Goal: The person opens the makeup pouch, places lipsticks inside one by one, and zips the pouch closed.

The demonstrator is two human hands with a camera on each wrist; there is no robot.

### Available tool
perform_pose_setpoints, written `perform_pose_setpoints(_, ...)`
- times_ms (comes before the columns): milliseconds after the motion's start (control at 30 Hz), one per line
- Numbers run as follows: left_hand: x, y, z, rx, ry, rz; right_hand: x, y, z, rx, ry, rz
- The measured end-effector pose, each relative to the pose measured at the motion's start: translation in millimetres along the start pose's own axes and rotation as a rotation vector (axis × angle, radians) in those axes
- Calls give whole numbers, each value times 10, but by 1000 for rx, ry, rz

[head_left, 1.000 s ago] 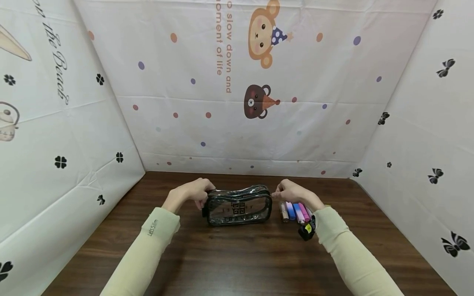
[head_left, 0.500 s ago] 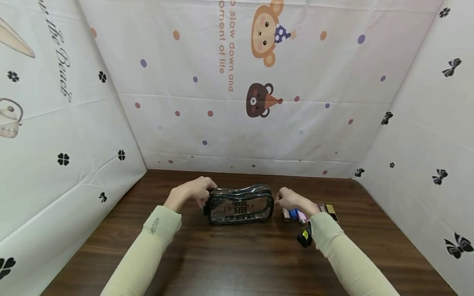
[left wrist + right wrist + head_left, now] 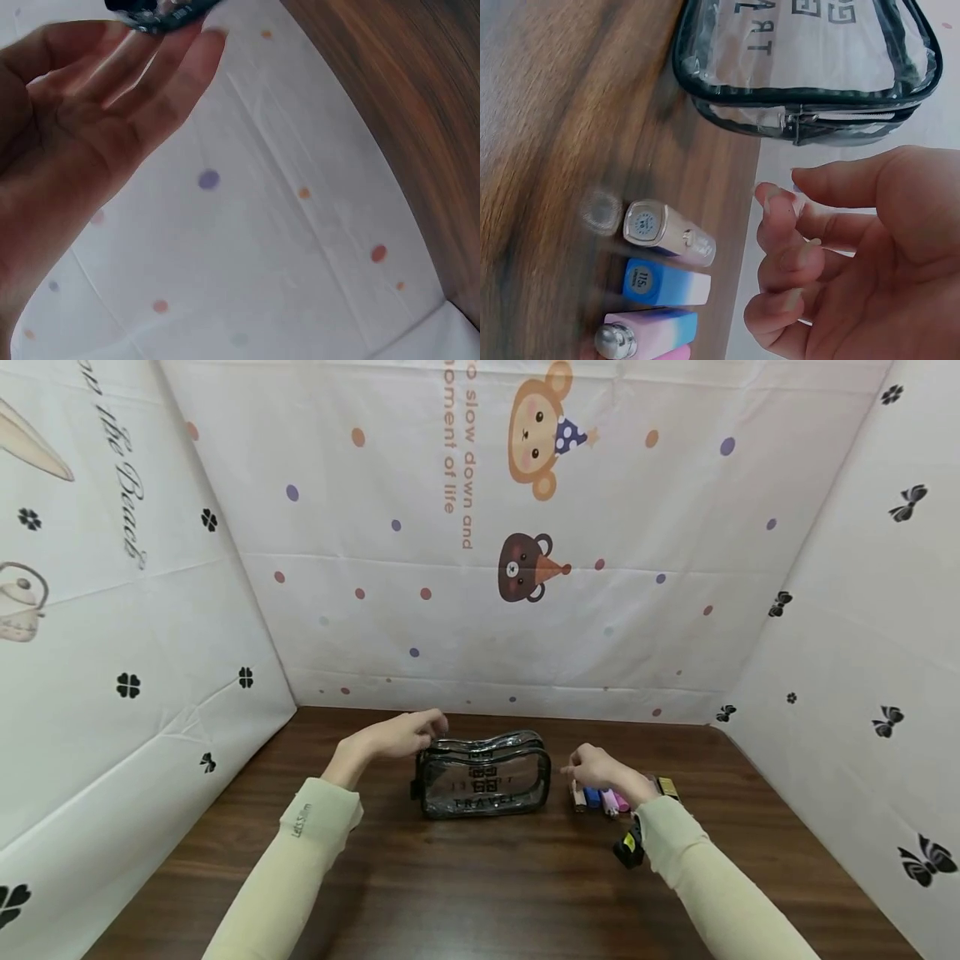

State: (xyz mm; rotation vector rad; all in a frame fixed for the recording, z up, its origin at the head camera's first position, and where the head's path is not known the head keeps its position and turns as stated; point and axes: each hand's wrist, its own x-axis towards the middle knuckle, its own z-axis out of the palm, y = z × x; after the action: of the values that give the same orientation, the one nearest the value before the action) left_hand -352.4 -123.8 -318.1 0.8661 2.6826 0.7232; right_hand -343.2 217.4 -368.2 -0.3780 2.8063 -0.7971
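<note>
A clear travel pouch (image 3: 483, 785) with black trim and lettering stands on the dark wooden table. Over its top left corner is my left hand (image 3: 401, 733), fingers loosely bent. In the left wrist view those fingertips reach the edge of the pouch (image 3: 169, 19). My right hand (image 3: 595, 767) hovers just past the pouch's right end, fingers loosely curled around nothing. In the right wrist view a gap separates it from the pouch (image 3: 802, 52) and its zipper (image 3: 840, 116). Below that hand lie a tan lipstick tube (image 3: 667, 229), a blue-and-white tube (image 3: 664, 283) and a pink-and-blue tube (image 3: 656, 330).
Behind the right wrist, a gold-and-dark case (image 3: 667, 788) is partly visible on the table (image 3: 480, 893). A black wrist device (image 3: 630, 847) hangs under the right sleeve. White printed sheets (image 3: 375, 627) enclose the back and both sides.
My right hand has moved away from the pouch's right end, slightly rightward. My left hand has risen from the left end and shifted right over the top corner.
</note>
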Motion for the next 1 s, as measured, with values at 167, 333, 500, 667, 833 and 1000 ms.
perform_pose_setpoints(167,75,118,86,19,17,58,-28,48,35,-110,59,52)
perform_pose_setpoints(333,105,103,170,92,-1,42,-12,87,122,-276,96,146)
perform_pose_setpoints(500,108,109,197,118,-35,29,16,146,207,-317,106,213)
perform_pose_setpoints(667,97,116,214,129,-48,18,48,214,275,-348,116,214)
perform_pose_setpoints(833,101,118,218,132,-60,9,70,237,286,-369,129,188)
perform_pose_setpoints(1000,101,118,207,130,-64,0,76,226,249,-331,138,179)
